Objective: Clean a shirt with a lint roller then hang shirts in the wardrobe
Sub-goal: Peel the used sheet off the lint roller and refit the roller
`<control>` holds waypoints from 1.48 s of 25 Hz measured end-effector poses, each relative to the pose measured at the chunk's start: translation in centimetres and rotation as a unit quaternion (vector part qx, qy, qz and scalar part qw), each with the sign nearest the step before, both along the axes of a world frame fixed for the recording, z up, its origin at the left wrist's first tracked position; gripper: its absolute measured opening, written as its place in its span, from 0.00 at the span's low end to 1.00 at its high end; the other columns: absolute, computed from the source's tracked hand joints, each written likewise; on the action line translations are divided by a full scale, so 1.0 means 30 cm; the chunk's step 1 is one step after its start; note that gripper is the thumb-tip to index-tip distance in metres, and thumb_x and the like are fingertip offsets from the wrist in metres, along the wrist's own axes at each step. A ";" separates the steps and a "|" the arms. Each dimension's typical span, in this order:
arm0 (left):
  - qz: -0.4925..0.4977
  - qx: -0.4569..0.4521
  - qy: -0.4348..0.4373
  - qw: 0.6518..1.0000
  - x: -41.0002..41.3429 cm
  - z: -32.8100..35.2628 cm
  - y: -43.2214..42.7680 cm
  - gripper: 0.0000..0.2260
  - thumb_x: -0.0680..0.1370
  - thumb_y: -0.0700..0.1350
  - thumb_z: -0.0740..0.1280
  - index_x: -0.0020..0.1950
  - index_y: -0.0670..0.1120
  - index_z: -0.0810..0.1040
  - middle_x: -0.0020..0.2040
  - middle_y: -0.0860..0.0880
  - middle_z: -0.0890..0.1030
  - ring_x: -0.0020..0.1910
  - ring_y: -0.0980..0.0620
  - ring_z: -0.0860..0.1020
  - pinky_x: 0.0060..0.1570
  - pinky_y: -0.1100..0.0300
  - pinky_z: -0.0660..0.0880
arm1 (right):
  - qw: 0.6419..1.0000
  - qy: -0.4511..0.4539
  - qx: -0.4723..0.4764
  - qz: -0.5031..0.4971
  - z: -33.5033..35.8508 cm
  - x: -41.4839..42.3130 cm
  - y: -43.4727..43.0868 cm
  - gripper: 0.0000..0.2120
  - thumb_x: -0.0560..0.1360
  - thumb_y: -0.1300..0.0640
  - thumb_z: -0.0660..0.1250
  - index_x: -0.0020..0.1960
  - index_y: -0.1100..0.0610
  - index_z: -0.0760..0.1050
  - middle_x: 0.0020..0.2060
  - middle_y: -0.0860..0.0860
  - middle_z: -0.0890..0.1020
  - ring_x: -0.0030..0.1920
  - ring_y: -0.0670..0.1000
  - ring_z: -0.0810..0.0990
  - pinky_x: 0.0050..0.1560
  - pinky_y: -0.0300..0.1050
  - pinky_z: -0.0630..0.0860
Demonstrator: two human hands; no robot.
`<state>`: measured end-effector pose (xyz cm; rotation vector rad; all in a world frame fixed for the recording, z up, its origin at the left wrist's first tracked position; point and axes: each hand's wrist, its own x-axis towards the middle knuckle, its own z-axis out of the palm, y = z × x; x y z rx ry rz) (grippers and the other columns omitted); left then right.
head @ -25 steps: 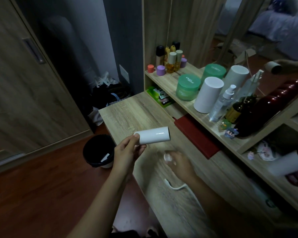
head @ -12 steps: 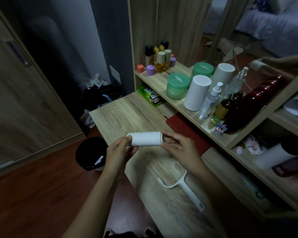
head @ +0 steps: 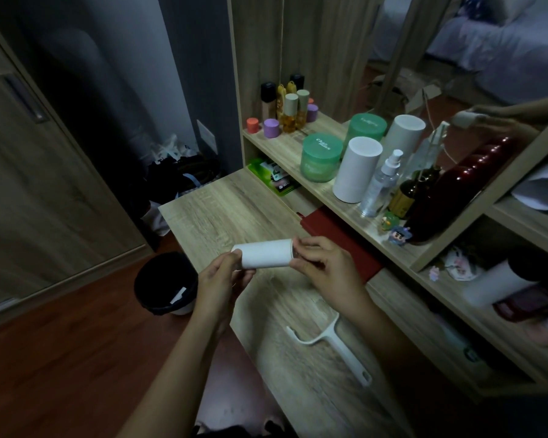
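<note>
- A black bin (head: pixel 166 284) stood on the floor at nine o'clock of the hands.
- The left hand (head: pixel 222 281) gripped the white lint roll (head: pixel 264 257) by its left end, above the desk (head: pixel 222 213).
- The right hand (head: pixel 325 263) pinched its right end; seemingly preparation, no shirt visible.
- Next, the roll likely needed fitting onto the roller handle (head: pixel 331 349), lying at five o'clock.
- Bottles crowded the shelf (head: pixel 285 147) at one o'clock.

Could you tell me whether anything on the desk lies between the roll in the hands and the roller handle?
Nothing visible does: the roll is held above bare desk, and the handle lies flat nearer the person.
</note>
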<state>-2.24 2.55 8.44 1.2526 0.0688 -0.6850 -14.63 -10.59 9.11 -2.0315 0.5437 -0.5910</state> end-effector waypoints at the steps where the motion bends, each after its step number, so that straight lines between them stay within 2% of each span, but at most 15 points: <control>1: 0.002 0.008 -0.001 1.000 0.000 -0.002 -0.003 0.06 0.78 0.40 0.63 0.45 0.43 0.79 0.45 0.44 0.80 0.42 0.50 0.81 0.42 0.64 0.80 | 1.000 -0.003 -0.019 -0.010 -0.008 0.001 0.009 0.15 0.71 0.62 0.71 0.58 0.61 0.78 0.54 0.50 0.78 0.52 0.39 0.75 0.49 0.20 0.67; 5: 0.003 0.041 -0.021 0.999 0.004 0.001 -0.034 0.06 0.77 0.43 0.65 0.46 0.44 0.81 0.46 0.43 0.81 0.44 0.47 0.80 0.44 0.61 0.78 | 0.996 -0.034 -0.045 -0.071 -0.037 0.008 0.040 0.12 0.70 0.61 0.72 0.54 0.60 0.81 0.54 0.53 0.81 0.52 0.44 0.78 0.50 0.22 0.70; 9: 0.018 0.035 -0.005 0.999 0.018 0.000 -0.073 0.14 0.77 0.45 0.67 0.61 0.42 0.73 0.52 0.43 0.78 0.42 0.47 0.80 0.37 0.63 0.80 | 0.994 -0.045 -0.031 -0.095 -0.028 0.027 0.051 0.14 0.70 0.61 0.73 0.56 0.59 0.80 0.54 0.52 0.82 0.53 0.44 0.80 0.54 0.31 0.75; 13: 0.028 0.018 0.030 0.999 0.014 0.013 -0.117 0.14 0.76 0.45 0.67 0.57 0.44 0.68 0.55 0.42 0.75 0.48 0.44 0.80 0.43 0.57 0.80 | 0.990 -0.059 -0.057 -0.114 -0.030 0.044 0.057 0.15 0.70 0.59 0.72 0.57 0.57 0.80 0.54 0.50 0.83 0.55 0.43 0.80 0.58 0.36 0.75; 16: 0.050 0.002 0.031 0.998 0.012 0.024 -0.143 0.14 0.75 0.44 0.68 0.57 0.44 0.67 0.56 0.42 0.73 0.53 0.44 0.79 0.42 0.58 0.81 | 0.991 -0.054 -0.056 -0.106 -0.030 0.049 0.057 0.15 0.72 0.59 0.70 0.58 0.57 0.78 0.54 0.50 0.82 0.55 0.44 0.79 0.56 0.39 0.76; 18: 0.061 -0.005 0.036 0.997 0.018 0.023 -0.150 0.15 0.76 0.43 0.68 0.58 0.43 0.66 0.54 0.44 0.73 0.50 0.47 0.79 0.39 0.60 0.81 | 0.993 -0.045 -0.061 -0.090 -0.032 0.047 0.048 0.16 0.72 0.60 0.69 0.59 0.57 0.77 0.55 0.51 0.81 0.55 0.44 0.78 0.56 0.37 0.75; 20: 0.058 -0.008 0.060 0.996 0.021 0.013 -0.157 0.17 0.76 0.42 0.67 0.61 0.40 0.67 0.53 0.44 0.73 0.47 0.49 0.78 0.36 0.62 0.81 | 0.996 -0.031 -0.056 -0.060 -0.033 0.041 0.036 0.16 0.73 0.60 0.68 0.60 0.56 0.76 0.56 0.49 0.80 0.56 0.40 0.76 0.55 0.29 0.71; 23: 0.054 -0.034 0.133 0.989 0.014 0.003 -0.169 0.18 0.77 0.42 0.66 0.65 0.38 0.69 0.55 0.43 0.75 0.46 0.50 0.78 0.32 0.63 0.80 | 0.998 -0.050 0.017 -0.035 -0.019 0.033 0.032 0.16 0.73 0.63 0.66 0.59 0.53 0.74 0.56 0.44 0.79 0.58 0.37 0.74 0.56 0.26 0.68; 25: 0.050 -0.039 0.172 0.983 0.007 0.001 -0.181 0.18 0.76 0.42 0.67 0.64 0.38 0.71 0.58 0.41 0.75 0.46 0.51 0.78 0.31 0.63 0.80 | 0.988 -0.098 0.102 -0.055 -0.008 0.022 0.029 0.19 0.73 0.64 0.65 0.59 0.48 0.71 0.55 0.41 0.77 0.59 0.37 0.74 0.58 0.29 0.70; 27: 0.043 -0.033 0.192 0.980 0.007 -0.008 -0.186 0.17 0.75 0.41 0.68 0.63 0.38 0.73 0.61 0.40 0.75 0.47 0.50 0.78 0.32 0.62 0.80 | 0.978 -0.116 0.129 -0.120 -0.026 0.005 0.009 0.19 0.72 0.64 0.64 0.58 0.46 0.69 0.52 0.42 0.78 0.55 0.41 0.77 0.57 0.37 0.73; 29: 0.033 -0.027 0.207 0.977 0.007 -0.021 -0.184 0.15 0.75 0.41 0.68 0.59 0.38 0.74 0.62 0.39 0.75 0.51 0.47 0.78 0.32 0.61 0.81 | 0.974 -0.031 0.114 -0.193 -0.088 -0.031 -0.026 0.17 0.72 0.64 0.64 0.58 0.51 0.69 0.50 0.46 0.77 0.51 0.46 0.77 0.53 0.44 0.75; 30: 0.031 -0.026 0.215 0.976 0.007 -0.028 -0.184 0.13 0.75 0.42 0.68 0.57 0.39 0.74 0.63 0.39 0.75 0.53 0.46 0.78 0.32 0.61 0.81 | 0.968 0.065 0.103 -0.218 -0.135 -0.057 -0.043 0.17 0.73 0.61 0.65 0.60 0.54 0.68 0.52 0.50 0.77 0.52 0.49 0.77 0.54 0.48 0.75; 33: 0.031 -0.024 0.231 0.972 0.003 -0.041 -0.181 0.11 0.75 0.41 0.68 0.54 0.38 0.73 0.63 0.38 0.74 0.61 0.44 0.76 0.38 0.59 0.79 | 0.900 0.358 0.087 -0.231 -0.315 -0.151 -0.036 0.25 0.72 0.49 0.66 0.62 0.63 0.66 0.60 0.60 0.74 0.58 0.58 0.75 0.57 0.51 0.74; 35: 0.024 -0.019 0.235 0.971 -0.002 -0.042 -0.178 0.08 0.75 0.42 0.68 0.49 0.39 0.73 0.62 0.38 0.75 0.61 0.44 0.76 0.40 0.58 0.79 | 0.870 0.424 0.109 -0.227 -0.394 -0.192 -0.005 0.27 0.74 0.45 0.63 0.62 0.65 0.67 0.59 0.62 0.75 0.58 0.60 0.75 0.56 0.50 0.73; 37: 0.021 -0.015 0.239 0.971 -0.008 -0.046 -0.178 0.07 0.75 0.41 0.68 0.47 0.40 0.73 0.61 0.38 0.75 0.61 0.44 0.76 0.42 0.57 0.79 | 0.866 0.449 0.114 -0.188 -0.428 -0.208 0.013 0.24 0.77 0.43 0.56 0.60 0.64 0.70 0.57 0.62 0.77 0.56 0.60 0.77 0.53 0.48 0.72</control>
